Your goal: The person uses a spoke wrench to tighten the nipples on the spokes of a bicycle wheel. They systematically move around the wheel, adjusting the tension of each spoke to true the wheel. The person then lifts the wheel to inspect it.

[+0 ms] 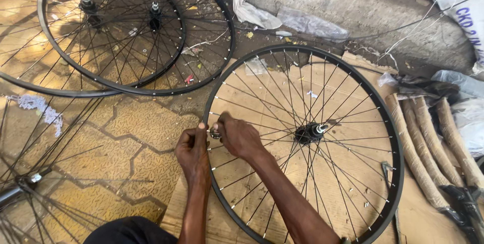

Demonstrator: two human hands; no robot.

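If the right hand (237,135) pinching the small tool (216,134) slips while the left hand (194,148) grips the rim (207,118), the spoke (262,135) could bend.

Bright daylight falls across the scene I look down on. Sun lies strongest on the cardboard sheet (322,183) under the wheel rim (396,143) and on the paving at the upper left corner, where the pale stone nearly washes out. Thin spoke shadows stripe the cardboard. My left hand (193,149) and right hand (238,137) show dark but sharp. Straight lines bow slightly toward the frame's edges.
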